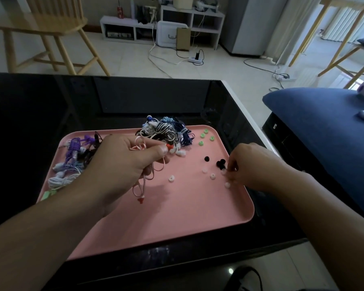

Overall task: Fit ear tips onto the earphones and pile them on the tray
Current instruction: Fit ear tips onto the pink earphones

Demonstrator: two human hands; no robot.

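A pink tray lies on the black table. My left hand grips a pink-corded earphone, its red earbud sticking out past my thumb and its cord hanging down to a red plug. My right hand reaches down at the tray's right edge, fingertips pinching a clear ear tip. Loose clear ear tips, black ear tips and green ear tips lie scattered on the tray. A tangled pile of earphones sits at the back.
Purple and white earphones are heaped at the tray's left side. The black table ends just right of the tray. A blue cushion lies to the right, and a wooden chair stands behind.
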